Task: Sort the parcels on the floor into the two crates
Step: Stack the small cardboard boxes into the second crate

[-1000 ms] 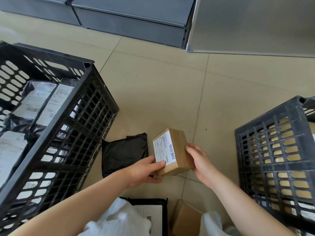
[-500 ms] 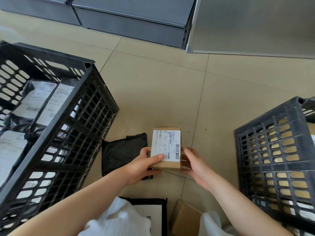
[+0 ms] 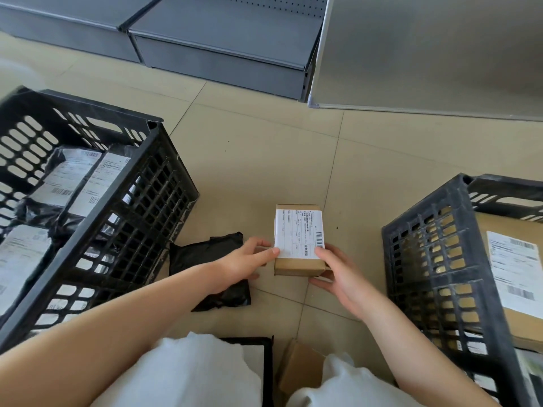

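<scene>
A small brown cardboard box (image 3: 296, 264) with a white shipping label on top is held above the floor between both hands. My left hand (image 3: 242, 264) pinches its left side, thumb on the label's edge. My right hand (image 3: 338, 274) grips the right near corner, thumb on the label and fingers underneath. A black mailer bag (image 3: 202, 254) lies on the tiles under my left hand. The left black crate (image 3: 141, 207) holds several black bags with labels. The right black crate (image 3: 423, 259) holds a large labelled cardboard box (image 3: 514, 277).
Near my knees lie another black parcel (image 3: 264, 356) and a brown cardboard box (image 3: 299, 368), both partly hidden by my white trousers. Grey metal shelving (image 3: 229, 39) and a grey panel (image 3: 426, 54) stand at the far side of the tiled floor.
The small box has been turned so its label faces straight up, and it has shifted slightly right. My right hand moved from the box's side to its near right corner.
</scene>
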Motion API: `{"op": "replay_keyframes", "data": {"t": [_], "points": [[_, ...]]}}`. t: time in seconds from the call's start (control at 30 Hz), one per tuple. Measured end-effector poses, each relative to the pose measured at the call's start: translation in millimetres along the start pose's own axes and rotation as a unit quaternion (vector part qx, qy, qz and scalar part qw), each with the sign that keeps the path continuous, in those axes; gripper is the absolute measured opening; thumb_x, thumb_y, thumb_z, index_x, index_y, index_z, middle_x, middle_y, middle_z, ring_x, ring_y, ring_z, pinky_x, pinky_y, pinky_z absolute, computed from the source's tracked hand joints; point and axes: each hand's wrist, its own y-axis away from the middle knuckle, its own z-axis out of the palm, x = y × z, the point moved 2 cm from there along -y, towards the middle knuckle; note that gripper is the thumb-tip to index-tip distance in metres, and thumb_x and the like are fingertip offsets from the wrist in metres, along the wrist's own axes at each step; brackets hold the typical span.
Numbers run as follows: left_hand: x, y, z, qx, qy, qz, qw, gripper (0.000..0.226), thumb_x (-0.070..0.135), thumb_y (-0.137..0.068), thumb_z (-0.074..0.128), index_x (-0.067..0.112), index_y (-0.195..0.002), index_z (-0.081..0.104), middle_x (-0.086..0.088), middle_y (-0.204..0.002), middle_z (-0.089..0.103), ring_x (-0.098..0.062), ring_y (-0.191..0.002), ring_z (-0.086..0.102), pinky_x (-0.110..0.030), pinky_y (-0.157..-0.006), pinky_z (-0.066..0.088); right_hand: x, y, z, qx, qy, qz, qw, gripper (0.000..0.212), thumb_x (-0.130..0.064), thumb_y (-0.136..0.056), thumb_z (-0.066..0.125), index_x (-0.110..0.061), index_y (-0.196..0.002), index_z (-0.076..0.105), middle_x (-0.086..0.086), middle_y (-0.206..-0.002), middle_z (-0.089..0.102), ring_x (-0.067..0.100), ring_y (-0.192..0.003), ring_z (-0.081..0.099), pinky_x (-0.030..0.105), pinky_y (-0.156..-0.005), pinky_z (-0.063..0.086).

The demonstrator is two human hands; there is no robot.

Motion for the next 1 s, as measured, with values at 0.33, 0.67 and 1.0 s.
{"op": "replay_keyframes", "data": {"t": [0.33,0.67,1.0], "points": [[106,28,40,-0.029,-0.195,0.133,0.971,0.09,0.065,-0.072,0.068,0.032,-0.147,0.033,0.015,-0.145,0.046,-0.006,-0.121,0.055,-0.04,-0.104,0.048,-60,60,-30,0.12,-0.023,-0.102,0.987,0.028,-0.034,-0.102,0.047,-0.026,-0.128,0.056,0.0,-0.122,0.063,0.018,-0.113,0.06,0.043,-0.099,0.054],[185,60,137,-0.092,-0.223,0.218,0.946,0.069,0.05,-0.092,0.06,0.03,-0.15,0.027,0.009,-0.145,0.044,-0.01,-0.125,0.051,-0.039,-0.106,0.047,-99,151,-119,0.191,-0.068,-0.194,0.96,0.017,-0.038,-0.1,0.054,-0.035,-0.115,0.062,-0.006,-0.12,0.069,0.01,-0.112,0.063,0.033,-0.094,0.054],[176,50,231,-0.161,-0.471,0.331,0.802,0.067,0.038,-0.098,0.056,0.037,-0.154,0.021,0.009,-0.163,0.005,-0.019,-0.139,0.028,-0.028,-0.112,0.023,-51,208,-258,0.295,-0.064,-0.139,0.943,0.017,-0.036,-0.099,0.052,-0.037,-0.113,0.061,-0.007,-0.12,0.07,0.017,-0.117,0.063,0.039,-0.098,0.05]]}}
